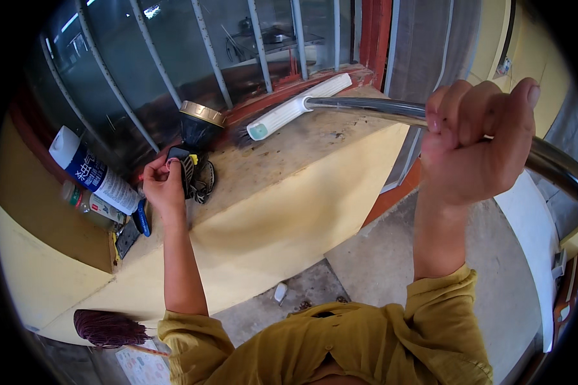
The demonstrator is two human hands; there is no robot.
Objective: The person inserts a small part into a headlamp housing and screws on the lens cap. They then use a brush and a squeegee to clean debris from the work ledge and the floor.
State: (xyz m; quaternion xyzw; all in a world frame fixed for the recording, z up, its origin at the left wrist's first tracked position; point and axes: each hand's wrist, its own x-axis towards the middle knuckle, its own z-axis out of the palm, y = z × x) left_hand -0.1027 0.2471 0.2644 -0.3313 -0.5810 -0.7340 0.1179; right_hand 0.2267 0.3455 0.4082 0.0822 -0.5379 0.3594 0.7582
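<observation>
My right hand (478,138) is wrapped round a shiny metal pole (379,108), which runs across the right side. At the pole's far end a long white ribbed head (282,119) with a pale green end cap rests on the window ledge. My left hand (166,183) is closed at the ledge, thumb and fingers pinching a dark flat piece (178,154) beside a yellow tag. A bunched black-and-grey striped strap (201,179) lies against it. Just behind stands a black lamp-like thing (202,123) with a gold rim; whether the strap joins it is hidden.
Left of my left hand lean a blue-and-white spray can (96,170), a jar (91,205) and a blue-handled tool (142,219). Barred window glass (173,58) rises behind the ledge (270,170). A dark purple mop head (109,328) is at lower left; a white object (280,292) lies on the floor.
</observation>
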